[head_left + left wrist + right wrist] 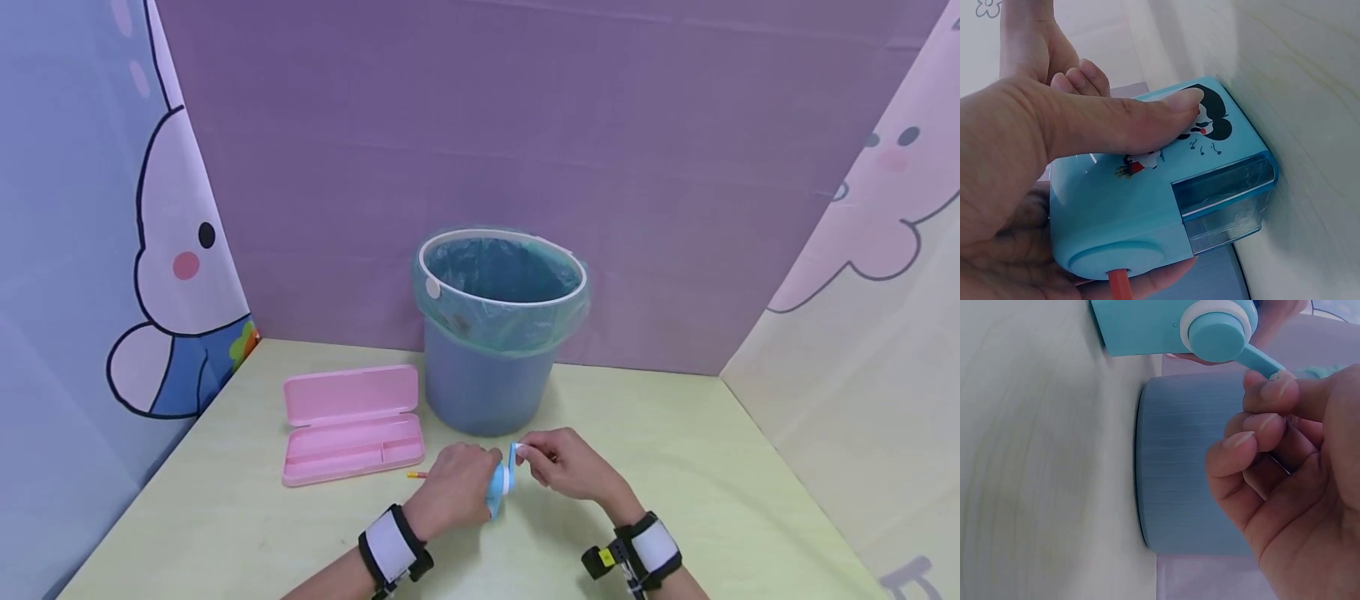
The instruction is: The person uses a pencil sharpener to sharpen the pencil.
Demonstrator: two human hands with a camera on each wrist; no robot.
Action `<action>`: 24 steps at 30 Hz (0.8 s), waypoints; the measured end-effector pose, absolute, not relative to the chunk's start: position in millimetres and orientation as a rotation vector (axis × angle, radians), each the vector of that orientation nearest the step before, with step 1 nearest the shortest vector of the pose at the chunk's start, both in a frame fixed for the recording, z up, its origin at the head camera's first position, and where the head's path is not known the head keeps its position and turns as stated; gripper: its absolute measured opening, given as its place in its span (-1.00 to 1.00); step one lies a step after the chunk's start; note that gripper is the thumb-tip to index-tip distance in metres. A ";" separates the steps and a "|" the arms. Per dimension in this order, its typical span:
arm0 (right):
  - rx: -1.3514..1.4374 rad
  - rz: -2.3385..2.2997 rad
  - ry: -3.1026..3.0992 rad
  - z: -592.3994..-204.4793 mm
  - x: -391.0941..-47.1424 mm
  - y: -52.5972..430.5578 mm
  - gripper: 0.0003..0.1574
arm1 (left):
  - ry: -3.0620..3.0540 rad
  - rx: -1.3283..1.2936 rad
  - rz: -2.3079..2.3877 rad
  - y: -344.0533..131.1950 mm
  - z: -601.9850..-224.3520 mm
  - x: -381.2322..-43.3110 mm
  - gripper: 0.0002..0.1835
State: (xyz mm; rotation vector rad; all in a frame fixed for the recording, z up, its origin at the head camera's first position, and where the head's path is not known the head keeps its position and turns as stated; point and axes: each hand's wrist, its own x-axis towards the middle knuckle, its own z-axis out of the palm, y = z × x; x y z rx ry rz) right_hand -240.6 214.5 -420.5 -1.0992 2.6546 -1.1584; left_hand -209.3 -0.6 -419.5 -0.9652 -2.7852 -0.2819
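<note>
My left hand [459, 486] grips a light blue pencil sharpener [1147, 206] with a cartoon print and a clear shavings drawer [1229, 206]. The thumb lies across the printed face. A red pencil [1120, 285] sticks out of the sharpener's round hole; in the head view its yellow and red end [417, 475] shows left of the hand. On the opposite side, my right hand [572, 467] pinches the end of the sharpener's crank [1263, 361] between thumb and finger, the other fingers curled. The pencil's tip is hidden inside the sharpener.
Behind the hands stands a blue bin [487, 383] lined with a green bag [510, 321]. Left of it, a pink pencil case [352, 454] lies with its lid up on the pale table [720, 500]. Printed cloth walls [480, 125] enclose the table's back and sides.
</note>
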 end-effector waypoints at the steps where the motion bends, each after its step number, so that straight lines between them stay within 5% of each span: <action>1: -1.100 -1.154 2.666 -420.3 -240.6 214.1 -0.77 | -2.784 -0.966 -0.284 -0.7 -419.3 -209.2 -0.56; 24: -1.079 -1.061 2.794 -428.0 -241.2 208.1 -0.81 | -2.785 -0.973 -0.237 -0.6 -419.8 -208.1 -0.56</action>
